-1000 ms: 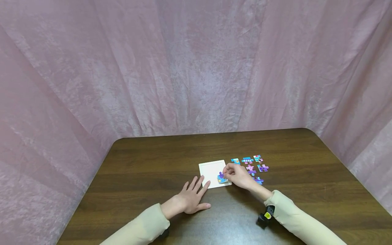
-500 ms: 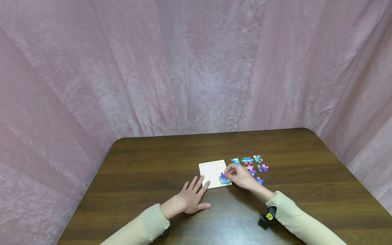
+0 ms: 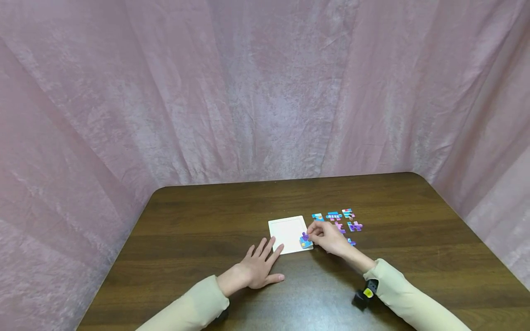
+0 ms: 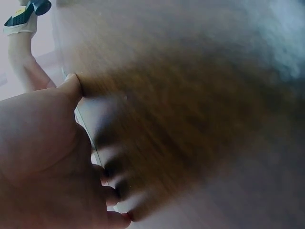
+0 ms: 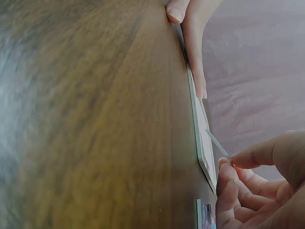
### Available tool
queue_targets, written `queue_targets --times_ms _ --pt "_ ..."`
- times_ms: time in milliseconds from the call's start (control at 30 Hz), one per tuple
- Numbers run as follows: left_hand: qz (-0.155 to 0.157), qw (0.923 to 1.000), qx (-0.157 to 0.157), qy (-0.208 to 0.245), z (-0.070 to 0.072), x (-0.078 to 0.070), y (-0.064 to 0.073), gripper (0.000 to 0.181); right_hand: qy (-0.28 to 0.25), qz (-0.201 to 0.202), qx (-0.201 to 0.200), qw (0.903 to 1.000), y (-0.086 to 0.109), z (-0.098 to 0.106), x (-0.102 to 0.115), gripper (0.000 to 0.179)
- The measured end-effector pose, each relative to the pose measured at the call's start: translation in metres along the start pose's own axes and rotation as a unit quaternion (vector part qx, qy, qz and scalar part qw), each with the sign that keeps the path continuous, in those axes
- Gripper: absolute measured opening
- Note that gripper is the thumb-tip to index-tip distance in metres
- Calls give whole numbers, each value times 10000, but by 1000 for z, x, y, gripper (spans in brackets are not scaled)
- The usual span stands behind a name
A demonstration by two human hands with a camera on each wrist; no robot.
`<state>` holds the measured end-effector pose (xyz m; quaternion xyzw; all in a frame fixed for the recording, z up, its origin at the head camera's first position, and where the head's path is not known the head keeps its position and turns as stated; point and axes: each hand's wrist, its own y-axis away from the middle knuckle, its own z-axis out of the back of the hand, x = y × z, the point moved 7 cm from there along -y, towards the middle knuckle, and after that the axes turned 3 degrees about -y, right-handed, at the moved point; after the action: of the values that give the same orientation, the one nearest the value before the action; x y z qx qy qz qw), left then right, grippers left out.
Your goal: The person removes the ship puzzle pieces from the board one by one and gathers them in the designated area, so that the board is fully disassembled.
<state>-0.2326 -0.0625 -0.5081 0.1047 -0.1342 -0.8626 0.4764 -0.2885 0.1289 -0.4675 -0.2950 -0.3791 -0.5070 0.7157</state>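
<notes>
A square white puzzle tray (image 3: pixel 285 231) with a raised rim lies mid-table. My right hand (image 3: pixel 331 239) pinches a blue and purple jigsaw piece (image 3: pixel 305 242) between thumb and fingers, over the tray's near right corner. In the right wrist view the piece (image 5: pixel 218 143) is tilted, its lower edge at or close to the tray (image 5: pixel 200 138). My left hand (image 3: pixel 258 269) lies with spread, straight fingers, the fingertips at the tray's left and near edges. In the left wrist view the left hand (image 4: pixel 47 152) holds nothing.
Several loose jigsaw pieces lie right of the tray, among them a blue and orange piece (image 3: pixel 317 217), a red and white one (image 3: pixel 348 213) and a purple one (image 3: pixel 354 226). My right hand partly covers others. A pink curtain (image 3: pixel 265 92) hangs behind the brown table (image 3: pixel 198 220).
My right hand has shifted slightly to the right with the pinched piece, towards the tray's near right corner. The left hand has stayed in place.
</notes>
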Motion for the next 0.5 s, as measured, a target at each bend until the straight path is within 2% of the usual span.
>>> queue_targets --times_ms 100,300,500 --pt "-18 10000 44 10 4 -2 3 79 -42 -16 15 10000 2 3 1 7" --pt "43 9999 144 -44 21 -10 16 78 -73 -120 24 9999 5 10 0 7" --pt "55 9998 175 -70 22 -10 16 77 196 -241 -207 9993 8 19 -6 6"
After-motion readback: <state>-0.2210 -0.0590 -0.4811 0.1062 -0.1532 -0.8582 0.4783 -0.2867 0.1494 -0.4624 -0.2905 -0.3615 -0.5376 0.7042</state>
